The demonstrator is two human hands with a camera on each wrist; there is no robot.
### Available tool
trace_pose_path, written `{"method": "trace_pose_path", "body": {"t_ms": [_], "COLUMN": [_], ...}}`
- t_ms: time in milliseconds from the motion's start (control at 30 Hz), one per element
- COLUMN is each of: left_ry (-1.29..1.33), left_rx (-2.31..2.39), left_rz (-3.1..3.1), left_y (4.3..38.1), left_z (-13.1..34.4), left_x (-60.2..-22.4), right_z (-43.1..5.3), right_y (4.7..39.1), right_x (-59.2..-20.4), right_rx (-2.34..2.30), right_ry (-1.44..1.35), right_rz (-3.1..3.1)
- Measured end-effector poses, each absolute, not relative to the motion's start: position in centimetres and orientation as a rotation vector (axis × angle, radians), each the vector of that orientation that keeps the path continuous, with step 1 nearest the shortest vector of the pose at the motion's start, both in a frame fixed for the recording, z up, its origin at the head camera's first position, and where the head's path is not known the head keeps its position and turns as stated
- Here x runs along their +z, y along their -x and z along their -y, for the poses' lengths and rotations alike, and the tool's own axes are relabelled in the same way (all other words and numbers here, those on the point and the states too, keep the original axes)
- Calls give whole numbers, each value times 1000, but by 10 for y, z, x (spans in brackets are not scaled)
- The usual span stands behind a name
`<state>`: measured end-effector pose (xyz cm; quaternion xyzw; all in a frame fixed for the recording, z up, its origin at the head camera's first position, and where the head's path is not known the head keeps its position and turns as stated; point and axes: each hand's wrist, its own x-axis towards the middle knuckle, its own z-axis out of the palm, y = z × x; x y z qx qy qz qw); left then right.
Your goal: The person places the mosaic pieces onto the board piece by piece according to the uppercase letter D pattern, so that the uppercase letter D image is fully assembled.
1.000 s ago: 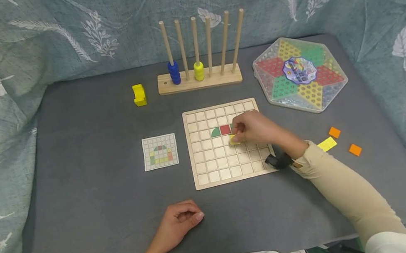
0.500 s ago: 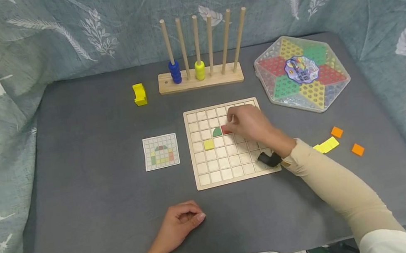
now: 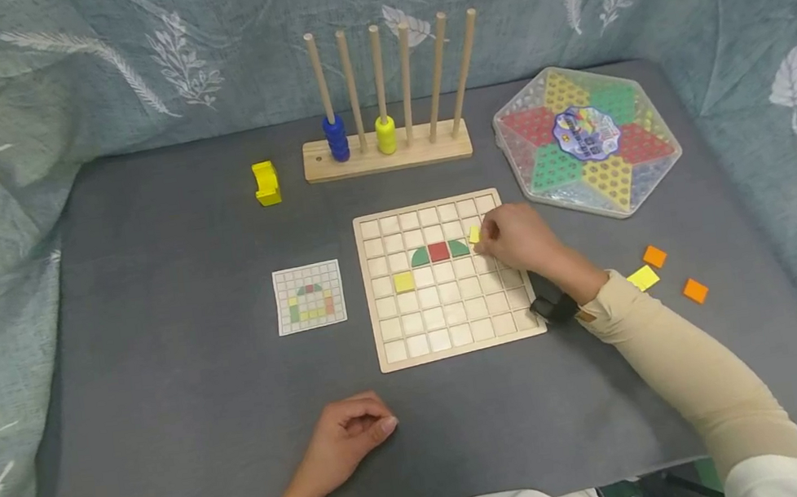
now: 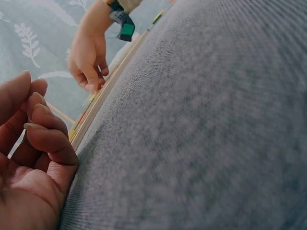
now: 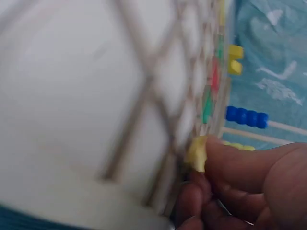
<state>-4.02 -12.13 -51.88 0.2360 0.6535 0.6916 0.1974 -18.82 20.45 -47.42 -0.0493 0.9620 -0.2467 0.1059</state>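
My right hand (image 3: 515,237) pinches a small yellow tile (image 3: 474,235) between thumb and fingertips, tilted close over the wooden grid board (image 3: 463,349). The right wrist view shows the yellow tile (image 5: 197,153) at the thumb tip, beside the grid lines. To the left of it on the board lie a green curved tile (image 3: 458,248), a red square tile (image 3: 438,251) and another green curved tile (image 3: 419,257) in a row. Lower left sits a yellow square tile (image 3: 404,281). My left hand (image 3: 350,440) rests on the table, fingers loosely curled, holding nothing.
Left of the board lies a pattern card (image 3: 309,298). Behind stand a peg rack (image 3: 389,163) with blue and yellow beads and a yellow block (image 3: 266,183). A hexagonal game box (image 3: 547,194) is back right. Orange tiles (image 3: 695,291) and yellow tiles (image 3: 643,278) lie right.
A yellow square tile has come to lie on the board's left part. My right hand has shifted right across the board and shows a yellow tile in its fingertips. The left hand stays still.
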Motion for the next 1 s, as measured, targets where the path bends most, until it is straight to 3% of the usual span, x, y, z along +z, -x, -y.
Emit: {"method": "trace_pose_path", "body": {"t_ms": [400, 767, 1000], "left_ry": [-641, -663, -645], "left_rx": [1916, 1950, 1946], "left_rz": [-1846, -1809, -1815], "left_y": [41, 41, 38], "left_z": [122, 122, 124], "left_x": [-520, -521, -523], "right_z": [-204, -213, -196], "right_y": [193, 173, 173], "right_x": [-482, -463, -469], "right_rx": [-711, -585, -450], "right_ry": [194, 347, 226], "right_rz": [-2840, -2660, -2795]}}
